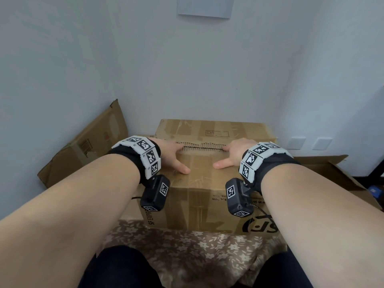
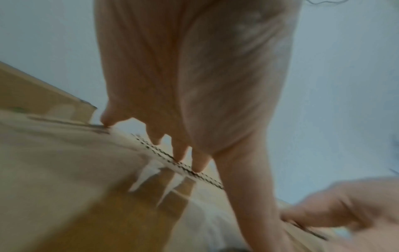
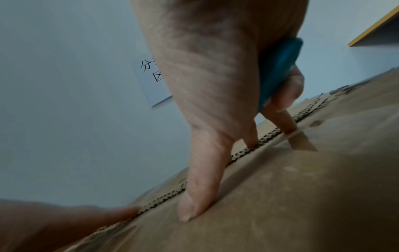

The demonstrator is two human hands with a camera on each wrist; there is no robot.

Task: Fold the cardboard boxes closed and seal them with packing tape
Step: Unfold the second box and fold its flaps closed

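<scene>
I have both hands flat on the top of the worn brown cardboard box (image 1: 199,183) with black courier print on its near side, which sits on a floral-patterned cloth (image 1: 187,252) right in front of my knees. My left hand (image 1: 172,155) presses the near flap with the fingers straight and the thumb splayed toward me; the fingertips (image 2: 197,163) land right on the corrugated edge where the two flaps meet. My right hand (image 1: 230,153) mirrors it on the other end of the seam (image 1: 203,146), thumb flat on the near flap, first fingers down at the edge, but its last fingers are curled around a teal plastic object (image 3: 278,71) tucked in the palm (I cannot tell what it is). Between my hands the flaps nearly meet, with a thin dark gap open. So, as I judge it, folding on this box is almost done and sealing has not begun: no fresh tape crosses the seam, and no tape roll is in view. Left of my left hand a flattened brown cardboard sheet (image 1: 87,142) leans on the wall, and beyond my right wrist another open brown box (image 1: 332,173) waits unfolded.
</scene>
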